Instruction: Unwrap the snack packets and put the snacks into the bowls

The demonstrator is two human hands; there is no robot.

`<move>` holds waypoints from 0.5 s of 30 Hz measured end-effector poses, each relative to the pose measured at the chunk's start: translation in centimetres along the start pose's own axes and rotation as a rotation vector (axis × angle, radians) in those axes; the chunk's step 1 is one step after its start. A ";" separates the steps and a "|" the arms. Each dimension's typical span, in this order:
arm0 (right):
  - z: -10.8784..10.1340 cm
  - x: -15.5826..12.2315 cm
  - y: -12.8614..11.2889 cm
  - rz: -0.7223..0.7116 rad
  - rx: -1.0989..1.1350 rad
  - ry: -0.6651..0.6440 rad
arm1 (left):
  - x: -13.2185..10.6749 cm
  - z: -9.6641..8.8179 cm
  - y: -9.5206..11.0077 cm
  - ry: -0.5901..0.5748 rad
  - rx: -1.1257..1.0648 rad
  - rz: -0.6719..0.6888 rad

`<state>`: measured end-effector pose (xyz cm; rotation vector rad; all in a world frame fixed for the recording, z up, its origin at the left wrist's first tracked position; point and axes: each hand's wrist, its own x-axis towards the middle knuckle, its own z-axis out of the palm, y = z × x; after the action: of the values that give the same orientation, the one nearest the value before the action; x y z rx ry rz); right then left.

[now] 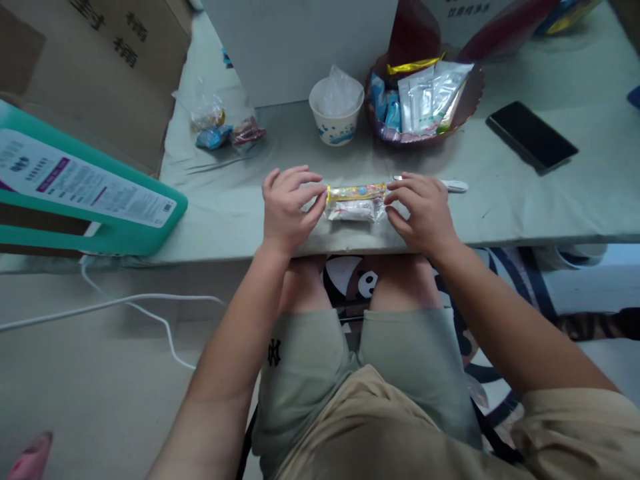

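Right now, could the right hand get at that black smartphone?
Probably yes: the black smartphone lies flat on the tablecloth, farther right than the right hand, and nothing tall stands between them. That hand would likely just leave the yellow-edged wrapper.

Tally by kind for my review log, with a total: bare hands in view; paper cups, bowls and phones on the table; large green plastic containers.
Bare hands: 2 (left hand, right hand)
White paper cup with blue print: 1
Purplish scalloped bowl: 1
Black rectangular phone: 1
Green plastic container with white label: 1
Total: 6
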<state>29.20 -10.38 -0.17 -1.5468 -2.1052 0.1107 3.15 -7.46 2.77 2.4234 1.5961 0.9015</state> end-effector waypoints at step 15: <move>-3.0 -3.8 -2.6 -0.144 -0.064 -0.437 | -6.4 -3.8 1.0 -0.387 -0.040 -0.107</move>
<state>29.08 -15.43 2.04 -1.5041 -2.5726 0.3622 0.21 -14.37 3.62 2.2807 1.5246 0.4094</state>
